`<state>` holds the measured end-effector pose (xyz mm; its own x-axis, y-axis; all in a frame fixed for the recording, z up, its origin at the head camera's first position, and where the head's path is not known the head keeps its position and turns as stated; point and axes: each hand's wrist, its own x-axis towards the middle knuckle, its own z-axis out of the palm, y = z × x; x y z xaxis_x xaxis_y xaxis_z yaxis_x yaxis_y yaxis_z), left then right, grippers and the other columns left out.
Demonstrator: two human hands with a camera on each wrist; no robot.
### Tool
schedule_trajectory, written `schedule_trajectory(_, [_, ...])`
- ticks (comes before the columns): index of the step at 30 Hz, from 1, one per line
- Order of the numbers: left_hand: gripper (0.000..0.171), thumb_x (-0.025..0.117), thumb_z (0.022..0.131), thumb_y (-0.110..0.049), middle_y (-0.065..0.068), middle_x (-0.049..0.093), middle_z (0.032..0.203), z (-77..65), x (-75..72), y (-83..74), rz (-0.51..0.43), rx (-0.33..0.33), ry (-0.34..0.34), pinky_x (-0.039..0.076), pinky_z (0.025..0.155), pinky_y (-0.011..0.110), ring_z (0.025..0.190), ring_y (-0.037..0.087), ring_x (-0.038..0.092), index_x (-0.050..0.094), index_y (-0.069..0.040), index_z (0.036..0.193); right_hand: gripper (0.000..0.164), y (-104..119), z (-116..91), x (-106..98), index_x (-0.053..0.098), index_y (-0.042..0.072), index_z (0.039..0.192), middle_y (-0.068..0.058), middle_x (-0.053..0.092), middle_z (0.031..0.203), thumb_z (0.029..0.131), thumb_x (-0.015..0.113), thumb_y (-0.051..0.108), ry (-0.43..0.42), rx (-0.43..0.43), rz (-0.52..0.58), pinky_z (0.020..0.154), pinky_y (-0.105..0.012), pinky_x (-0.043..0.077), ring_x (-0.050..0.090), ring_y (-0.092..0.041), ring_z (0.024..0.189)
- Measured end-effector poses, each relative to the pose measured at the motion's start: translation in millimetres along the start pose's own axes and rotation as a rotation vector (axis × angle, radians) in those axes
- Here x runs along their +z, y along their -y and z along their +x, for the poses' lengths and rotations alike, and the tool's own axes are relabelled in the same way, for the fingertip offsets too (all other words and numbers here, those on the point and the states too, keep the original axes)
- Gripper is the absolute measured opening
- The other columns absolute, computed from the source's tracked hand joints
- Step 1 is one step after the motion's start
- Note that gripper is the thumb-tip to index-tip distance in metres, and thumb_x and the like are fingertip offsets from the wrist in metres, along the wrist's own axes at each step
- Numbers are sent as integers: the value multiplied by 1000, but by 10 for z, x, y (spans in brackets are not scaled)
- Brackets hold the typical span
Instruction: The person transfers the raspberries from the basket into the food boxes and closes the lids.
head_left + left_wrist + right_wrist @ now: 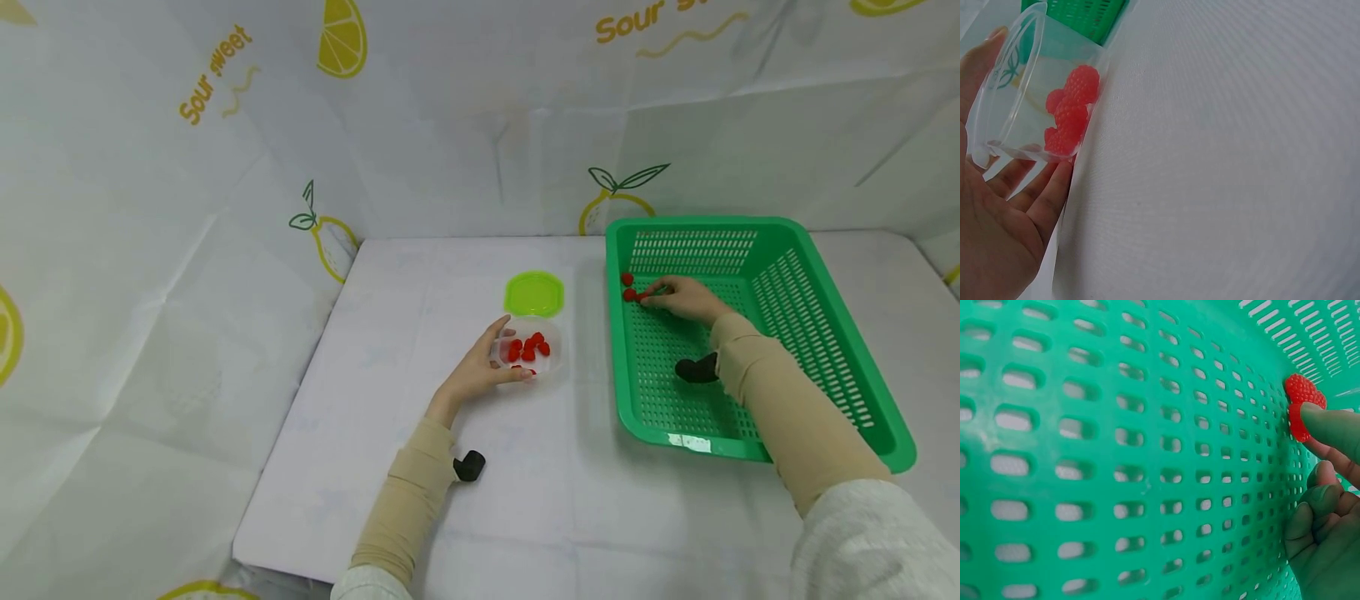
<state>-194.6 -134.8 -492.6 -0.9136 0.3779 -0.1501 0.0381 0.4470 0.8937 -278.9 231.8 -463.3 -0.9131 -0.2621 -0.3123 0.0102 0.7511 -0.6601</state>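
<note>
My left hand (476,371) grips a clear plastic container (556,343) that stands on the table, thumb on one side and fingers round the other. Several raspberries (528,353) lie inside it; the left wrist view shows raspberries (1071,112) heaped at the container's bottom. Inside the green basket (626,367), my right hand (686,297) pinches a raspberry (1298,422) between thumb and forefinger, its other fingers curled. Beside that one, two more raspberries (628,287) rest by the basket's left wall.
A bright green lid (534,293) lies on the white table (390,350) just behind the container. The basket's raised rim (705,222) surrounds my right hand. A white sheet with lemon prints (465,167) hangs behind the table.
</note>
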Motion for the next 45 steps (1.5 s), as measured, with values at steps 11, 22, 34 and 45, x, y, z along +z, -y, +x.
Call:
schedule_trajectory(11, [96,78,73,-39,-7,41,142,5,22,19,6,-9,2,45,97,37,132,15,35,17,-37,147,56,-42,-2,-64,45,0,123,-27,42,128,92,52,45,67,14,29,87,-49,43,44,-41,112])
schedule_trajectory(22, [95,77,73,-41,-7,41,142,20,6,4,33,7,0,45,98,37,131,16,36,17,-36,147,53,96,-114,-162,45,4,122,-16,44,122,92,52,47,35,-12,125,77,-36,41,42,-27,99])
schedule_trajectory(34, [96,78,72,-42,-7,41,142,27,-20,-42,15,4,4,45,99,39,132,16,35,18,-36,147,46,249,-199,-275,48,12,127,3,40,80,91,56,39,-31,-109,329,67,-37,34,33,-18,67])
schedule_trajectory(45, [94,77,73,-42,-9,41,141,-5,-16,-29,17,-6,2,44,100,38,132,14,35,18,-38,146,44,500,-255,-239,50,11,128,4,46,83,92,56,35,9,-176,363,70,-39,36,36,-21,72])
